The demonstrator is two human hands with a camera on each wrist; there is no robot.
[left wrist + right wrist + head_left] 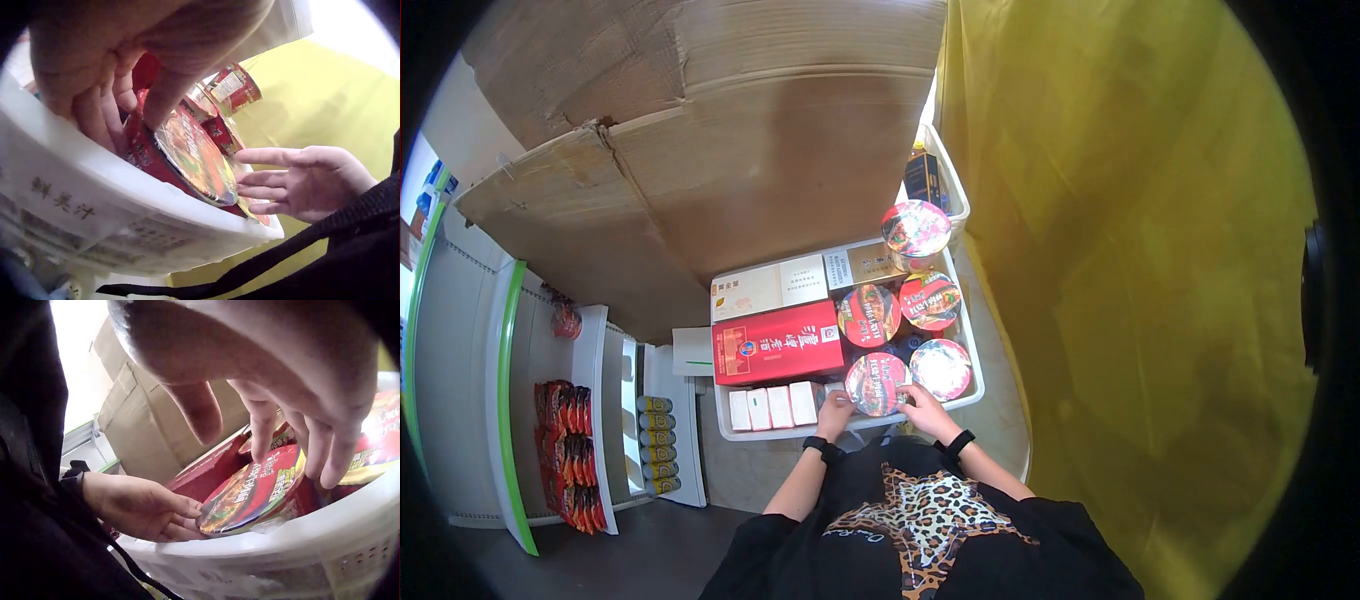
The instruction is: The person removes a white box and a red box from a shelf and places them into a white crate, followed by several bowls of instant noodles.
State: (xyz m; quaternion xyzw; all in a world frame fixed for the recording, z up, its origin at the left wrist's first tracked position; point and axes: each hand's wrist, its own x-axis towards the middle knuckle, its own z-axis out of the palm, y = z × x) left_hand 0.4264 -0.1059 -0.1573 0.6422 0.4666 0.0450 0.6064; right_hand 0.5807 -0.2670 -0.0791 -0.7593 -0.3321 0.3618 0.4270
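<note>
A round instant noodle cup (874, 382) with a red printed lid is at the near side of a white basket (730, 430). My left hand (834, 414) holds its left side; in the left wrist view the thumb lies at the edge of the lid (200, 156) and the fingers bend beside the red wall. On the other side my right hand (930, 413) has its fingers extended, with fingertips right at the cup's rim. From the right wrist, these fingers (262, 425) hang spread over the lid, thumb apart.
More noodle cups (869, 315) fill the basket's right part, one (916, 232) raised at the back corner. A red carton (778, 343), pale boxes (768, 287) and small white boxes (772, 408) sit left. Shelves (600, 420) stand left, cardboard (800, 150) behind, yellow cloth (1140, 300) right.
</note>
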